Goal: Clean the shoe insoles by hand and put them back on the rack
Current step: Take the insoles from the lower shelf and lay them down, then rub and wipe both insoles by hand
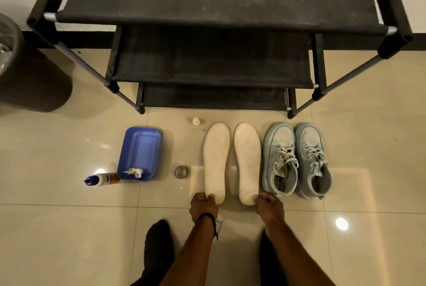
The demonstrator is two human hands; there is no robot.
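Two cream insoles lie side by side on a white paper towel [196, 178] on the tiled floor, in front of a black shoe rack [214, 18]. My left hand [204, 207] pinches the heel end of the left insole [216, 161]. My right hand [269, 208] pinches the heel end of the right insole [247, 161]. A pair of pale blue sneakers [297, 161] stands just right of the insoles.
A blue tray [140, 152] holding a crumpled white wipe [134, 172] sits to the left, with a bottle [101, 179] lying beside it. A small glass dish [181, 172] and a small cap [196, 121] are near the insoles. A dark bin [25, 73] stands far left.
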